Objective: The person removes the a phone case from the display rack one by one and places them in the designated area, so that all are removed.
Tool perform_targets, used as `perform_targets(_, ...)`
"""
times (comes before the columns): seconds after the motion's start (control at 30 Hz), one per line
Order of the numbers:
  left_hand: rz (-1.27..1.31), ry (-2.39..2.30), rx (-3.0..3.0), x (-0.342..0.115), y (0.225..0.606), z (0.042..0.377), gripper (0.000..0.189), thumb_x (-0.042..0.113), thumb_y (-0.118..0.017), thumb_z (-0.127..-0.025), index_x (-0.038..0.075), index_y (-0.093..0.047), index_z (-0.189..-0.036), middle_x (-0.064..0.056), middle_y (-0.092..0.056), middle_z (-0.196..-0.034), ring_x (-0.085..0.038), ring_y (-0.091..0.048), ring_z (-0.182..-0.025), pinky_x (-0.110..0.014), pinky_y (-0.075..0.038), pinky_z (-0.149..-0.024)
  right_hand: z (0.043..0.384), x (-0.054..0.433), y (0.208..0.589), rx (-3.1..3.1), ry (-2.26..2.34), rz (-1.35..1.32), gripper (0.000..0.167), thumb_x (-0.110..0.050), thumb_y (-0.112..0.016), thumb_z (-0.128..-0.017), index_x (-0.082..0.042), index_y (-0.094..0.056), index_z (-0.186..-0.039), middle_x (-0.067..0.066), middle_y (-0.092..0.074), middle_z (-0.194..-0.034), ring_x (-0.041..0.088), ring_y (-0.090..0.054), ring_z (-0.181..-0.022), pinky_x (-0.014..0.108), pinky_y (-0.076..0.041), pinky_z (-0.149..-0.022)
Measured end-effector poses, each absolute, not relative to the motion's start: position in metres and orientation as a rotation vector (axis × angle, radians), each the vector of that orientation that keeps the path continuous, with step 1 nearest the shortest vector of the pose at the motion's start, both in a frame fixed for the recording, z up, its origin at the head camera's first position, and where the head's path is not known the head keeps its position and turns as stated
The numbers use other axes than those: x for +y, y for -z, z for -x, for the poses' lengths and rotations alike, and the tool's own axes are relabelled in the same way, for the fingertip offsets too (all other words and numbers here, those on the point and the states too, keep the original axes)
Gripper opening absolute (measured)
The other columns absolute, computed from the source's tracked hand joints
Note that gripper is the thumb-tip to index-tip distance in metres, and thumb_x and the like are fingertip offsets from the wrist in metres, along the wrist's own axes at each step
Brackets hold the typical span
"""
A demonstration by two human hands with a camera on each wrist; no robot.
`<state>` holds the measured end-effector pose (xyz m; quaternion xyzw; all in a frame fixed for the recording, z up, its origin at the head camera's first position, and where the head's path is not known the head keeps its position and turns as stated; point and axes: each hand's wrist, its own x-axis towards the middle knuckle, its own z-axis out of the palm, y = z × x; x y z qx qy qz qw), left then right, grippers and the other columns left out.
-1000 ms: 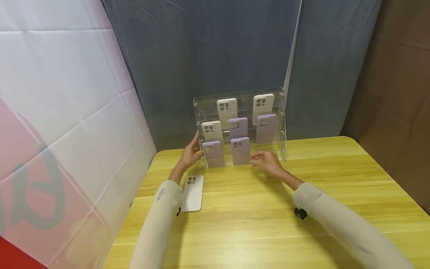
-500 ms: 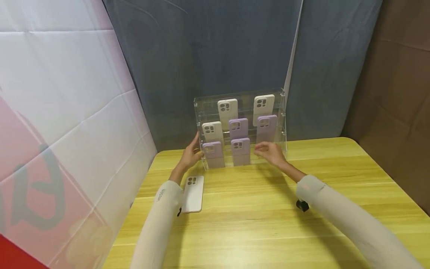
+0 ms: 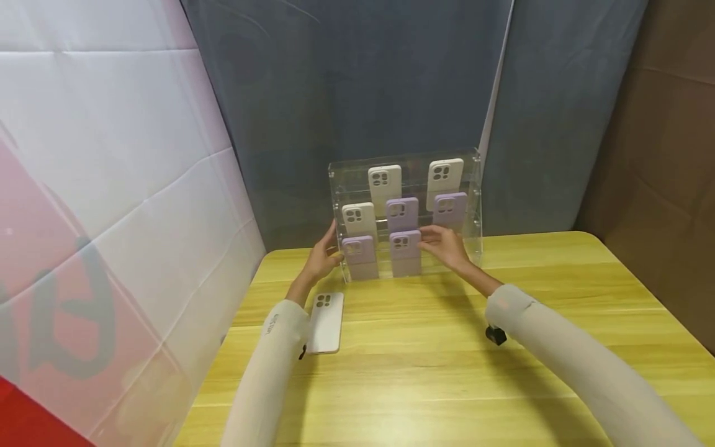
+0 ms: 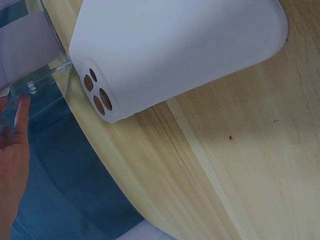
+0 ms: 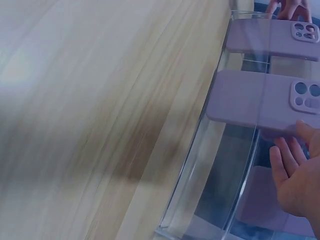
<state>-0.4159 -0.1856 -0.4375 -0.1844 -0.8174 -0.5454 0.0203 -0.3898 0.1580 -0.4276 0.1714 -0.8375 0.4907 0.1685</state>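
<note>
A clear acrylic display stand (image 3: pixel 430 268) at the table's back holds white and lilac phone cases in tiers. My left hand (image 3: pixel 321 257) grips its left side, thumb at the front and fingers behind the side panel. My right hand (image 3: pixel 449 248) is at the right edge of the lilac phone case (image 3: pixel 405 251) in the middle of the bottom tier. In the right wrist view its thumb (image 5: pixel 304 131) lies on that case's edge, with the other fingers curled beside and behind it. Another lilac case (image 3: pixel 360 257) fills the bottom-left place. A white phone case (image 4: pixel 175 45) lies by my left wrist.
Above stand two white cases (image 3: pixel 385 186) (image 3: pixel 445 177) in the top tier, a white case (image 3: pixel 359 217) at left and lilac cases (image 3: pixel 402 214) (image 3: pixel 450 208) in between. A grey curtain (image 3: pixel 391 81) hangs behind the wooden table (image 3: pixel 419 372); a pale printed sheet (image 3: pixel 134 155) hangs left.
My right hand first slid right, away from the bottom middle lilac case, then came back higher up against its right edge. The left hand keeps its grip; the view has shifted slightly.
</note>
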Motion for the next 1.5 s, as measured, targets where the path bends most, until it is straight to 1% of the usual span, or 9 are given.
perform_targets(0.13,0.583,1.692,-2.529,-0.185,0.437,0.415,0.102,-0.022,-0.056,-0.091,0.025,-0.008,-0.168,-0.031,-0.035,-0.161,-0.052,-0.045,-0.14,-0.055,-0.057,-0.101,0.39,0.154,0.427,-2.381,-1.366,-0.48,0.036,0.0,-0.079,-0.089,0.007,-0.07,-0.123,0.027,-0.074,-0.111,0.042,-0.075,-0.099,0.051,-0.064,-0.087)
perform_targets(0.37,0.592,1.704,-2.524,-0.184,0.436,0.413,0.103,-0.022,-0.056,-0.09,0.026,-0.009,-0.168,-0.03,-0.036,-0.161,-0.052,-0.046,-0.139,-0.057,-0.058,-0.099,0.391,0.151,0.425,-2.382,-1.358,-0.479,0.031,0.0,-0.078,-0.09,0.007,-0.072,-0.12,0.027,-0.075,-0.108,0.041,-0.075,-0.098,0.051,-0.064,-0.086)
perform_targets(0.53,0.584,1.689,-2.529,-0.184,0.435,0.413,0.103,-0.022,-0.057,-0.09,0.026,-0.009,-0.168,-0.03,-0.035,-0.161,-0.051,-0.046,-0.139,-0.057,-0.057,-0.101,0.39,0.151,0.421,-2.386,-1.343,-0.478,0.031,-0.001,-0.078,-0.09,0.007,-0.072,-0.119,0.026,-0.075,-0.108,0.04,-0.075,-0.098,0.051,-0.064,-0.087)
perform_targets(0.67,0.586,1.679,-2.534,-0.185,0.434,0.415,0.103,-0.021,-0.057,-0.09,0.026,-0.009,-0.168,-0.03,-0.034,-0.162,-0.051,-0.046,-0.14,-0.057,-0.055,-0.103,0.39,0.15,0.415,-2.388,-1.342,-0.464,0.031,-0.003,-0.079,-0.09,0.005,-0.072,-0.119,0.024,-0.075,-0.109,0.039,-0.075,-0.099,0.049,-0.064,-0.087)
perform_targets(0.9,0.57,1.671,-2.535,-0.186,0.435,0.413,0.102,-0.021,-0.057,-0.09,0.024,-0.009,-0.168,-0.031,-0.034,-0.161,-0.053,-0.045,-0.14,-0.058,-0.055,-0.103,0.388,0.147,0.402,-2.365,-1.302,-0.533,0.03,-0.003,-0.08,-0.088,0.005,-0.073,-0.116,0.023,-0.076,-0.106,0.038,-0.076,-0.096,0.047,-0.066,-0.082)
perform_targets(1.17,0.563,1.695,-2.551,-0.184,0.435,0.412,0.102,-0.019,-0.057,-0.092,0.027,-0.008,-0.168,-0.029,-0.034,-0.162,-0.051,-0.045,-0.141,-0.056,-0.057,-0.101,0.387,0.149,0.386,-2.376,-1.277,-0.502,0.03,-0.003,-0.081,-0.089,0.004,-0.073,-0.116,0.023,-0.076,-0.106,0.038,-0.076,-0.097,0.048,-0.065,-0.083)
perform_targets(1.33,0.571,1.682,-2.54,-0.186,0.437,0.413,0.102,-0.021,-0.057,-0.09,0.025,-0.01,-0.168,-0.03,-0.035,-0.161,-0.052,-0.045,-0.14,-0.058,-0.055,-0.104,0.386,0.146,0.379,-2.374,-1.269,-0.519,0.031,-0.005,-0.081,-0.089,0.004,-0.073,-0.117,0.023,-0.076,-0.107,0.038,-0.076,-0.097,0.047,-0.065,-0.082)
perform_targets(1.5,0.582,1.666,-2.537,-0.186,0.437,0.413,0.101,-0.02,-0.057,-0.091,0.024,-0.01,-0.168,-0.03,-0.036,-0.16,-0.051,-0.046,-0.14,-0.056,-0.054,-0.105,0.385,0.141,0.371,-2.365,-1.241,-0.527,0.031,-0.005,-0.081,-0.089,0.002,-0.074,-0.118,0.022,-0.076,-0.107,0.037,-0.077,-0.095,0.047,-0.066,-0.081)
